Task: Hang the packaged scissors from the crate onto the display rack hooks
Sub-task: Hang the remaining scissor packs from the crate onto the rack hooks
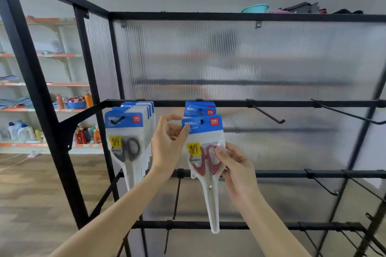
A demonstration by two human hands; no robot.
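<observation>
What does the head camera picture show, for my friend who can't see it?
Two hands hold a packet of red-handled scissors up to a black display rack: the left hand pinches its blue top, the right hand grips its middle. A bunch of black-handled scissors packets hangs on a hook to the left.

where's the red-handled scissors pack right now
Head view, centre: the red-handled scissors pack with blue header is held by both hands, right of the hanging black-handled scissors packs.

red-handled scissors pack (pixel 205 158) | upright | before rack bar (pixel 271 103)
</observation>
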